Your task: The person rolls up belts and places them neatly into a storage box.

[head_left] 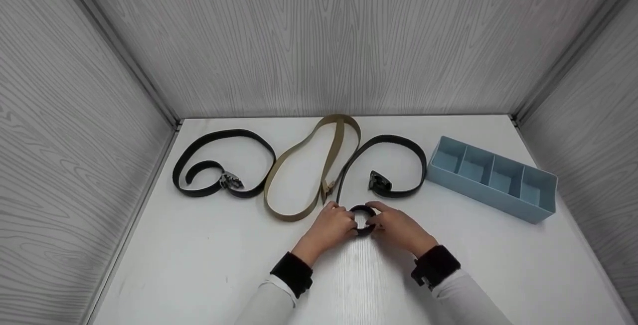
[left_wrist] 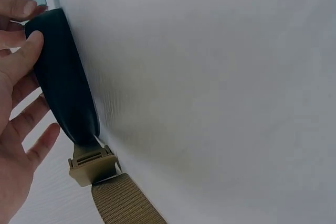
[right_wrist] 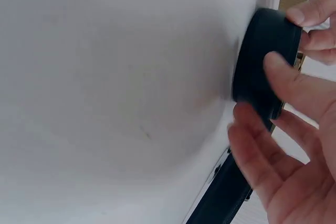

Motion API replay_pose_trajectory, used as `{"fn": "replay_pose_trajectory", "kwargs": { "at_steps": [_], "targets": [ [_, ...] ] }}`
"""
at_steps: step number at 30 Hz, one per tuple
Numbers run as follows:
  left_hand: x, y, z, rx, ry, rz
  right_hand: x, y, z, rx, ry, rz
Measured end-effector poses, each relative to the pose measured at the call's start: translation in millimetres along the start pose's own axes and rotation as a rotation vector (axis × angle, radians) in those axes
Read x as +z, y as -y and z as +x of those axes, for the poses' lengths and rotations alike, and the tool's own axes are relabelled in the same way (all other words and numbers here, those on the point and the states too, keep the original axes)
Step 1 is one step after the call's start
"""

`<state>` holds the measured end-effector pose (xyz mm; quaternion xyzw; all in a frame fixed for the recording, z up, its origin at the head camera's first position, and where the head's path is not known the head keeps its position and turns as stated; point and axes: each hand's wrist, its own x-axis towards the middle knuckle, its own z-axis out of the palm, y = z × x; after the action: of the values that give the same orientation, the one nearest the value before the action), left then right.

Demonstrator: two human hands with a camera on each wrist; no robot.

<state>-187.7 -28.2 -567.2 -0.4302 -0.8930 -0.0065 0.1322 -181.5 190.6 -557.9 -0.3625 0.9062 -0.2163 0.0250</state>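
A black belt [head_left: 389, 138] has its near end rolled into a small ring standing on edge at the table's front middle. My left hand [head_left: 331, 228] pinches the ring's left side, thumb on the outer face of the strap [left_wrist: 63, 72] in the left wrist view. On the other side my right hand [head_left: 401, 228] holds it with thumb and fingers, the thumb against the strap [right_wrist: 268, 35] in the right wrist view. From the ring the belt runs away and loops right, ending at a dark buckle [head_left: 380, 182]. A tan webbing belt [head_left: 289, 217] lies just left.
Another black belt [head_left: 224, 134] with a metal buckle [head_left: 231, 180] lies loosely curled at the left. A blue tray [head_left: 478, 193] with several compartments stands at the right, close to the belt's loop. Grey panels [head_left: 319, 41] wall the white table [head_left: 199, 265] at back and sides.
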Motion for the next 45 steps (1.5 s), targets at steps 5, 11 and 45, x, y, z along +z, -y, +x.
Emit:
{"fn": "replay_pose_trajectory", "kwargs": {
  "at_steps": [5, 11, 45],
  "targets": [
    [2.3, -1.7, -0.5, -0.027, -0.036, -0.005, 6.9, 7.9, -1.1, -0.046, -0.052, -0.032],
    [0.4, -0.9, -2.4, -0.11, -0.065, -0.23, 12.3, 9.6, 2.8, -0.09, -0.052, 0.085],
    [3.5, -2.4, 3.9, -0.79, 0.044, -0.687, 12.5, 19.9, 15.7, 0.374, -0.238, 0.278]
  ]
}}
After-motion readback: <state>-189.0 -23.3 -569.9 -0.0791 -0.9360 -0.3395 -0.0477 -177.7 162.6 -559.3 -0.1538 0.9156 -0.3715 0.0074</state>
